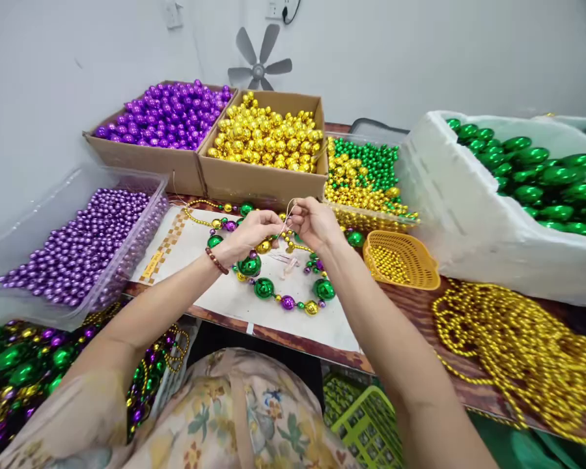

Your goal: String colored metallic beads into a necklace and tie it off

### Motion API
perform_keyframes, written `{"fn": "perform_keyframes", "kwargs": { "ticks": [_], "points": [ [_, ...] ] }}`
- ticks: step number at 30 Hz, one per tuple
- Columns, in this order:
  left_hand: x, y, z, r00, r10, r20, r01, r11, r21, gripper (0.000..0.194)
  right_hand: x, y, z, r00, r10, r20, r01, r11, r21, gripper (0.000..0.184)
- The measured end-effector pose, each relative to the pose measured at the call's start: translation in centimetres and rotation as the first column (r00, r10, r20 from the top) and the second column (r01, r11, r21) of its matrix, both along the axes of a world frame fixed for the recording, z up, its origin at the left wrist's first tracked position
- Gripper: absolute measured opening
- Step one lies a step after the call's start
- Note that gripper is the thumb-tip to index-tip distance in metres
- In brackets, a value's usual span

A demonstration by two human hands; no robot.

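Your L hand (pixel 260 227) & R hand (pixel 312 223) pinch a thin pale cord (pixel 288 215), prob. nr its end. If either grip slips, the shiny green-purple-gold bead strand (pixel 264 288), nr the brown wooden table's (pixel 413 312) front edge, could shed beads.

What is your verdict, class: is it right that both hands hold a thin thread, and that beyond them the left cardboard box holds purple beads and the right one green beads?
Not quite: the head view shows gold beads, not green, in the right cardboard box. Both hands do hold a thin thread, and the left box holds purple beads.
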State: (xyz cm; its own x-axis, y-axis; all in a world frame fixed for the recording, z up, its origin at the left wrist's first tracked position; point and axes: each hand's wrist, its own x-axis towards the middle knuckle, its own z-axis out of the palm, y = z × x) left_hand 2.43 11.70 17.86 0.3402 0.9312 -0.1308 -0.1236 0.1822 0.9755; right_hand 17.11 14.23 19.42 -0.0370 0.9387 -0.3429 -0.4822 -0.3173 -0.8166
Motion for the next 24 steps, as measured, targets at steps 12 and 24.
{"fn": "perform_keyframes", "kwargs": {
  "ticks": [12,24],
  "points": [
    [0.0,-0.7,-4.1,0.993,0.058,-0.099,-0.079,0.971,-0.224,0.014,4.9,3.8,-9.3,0.947,-0.317,0.057,0.321,0.942,-0.093,0.021],
    [0.5,-0.7,-4.3,0.994,0.078,-0.078,-0.089,0.985,-0.149,0.014,4.4,-3.1,-9.1,0.770,0.406,0.492,-0.576,0.774,0.264,0.015]
  ]
}}
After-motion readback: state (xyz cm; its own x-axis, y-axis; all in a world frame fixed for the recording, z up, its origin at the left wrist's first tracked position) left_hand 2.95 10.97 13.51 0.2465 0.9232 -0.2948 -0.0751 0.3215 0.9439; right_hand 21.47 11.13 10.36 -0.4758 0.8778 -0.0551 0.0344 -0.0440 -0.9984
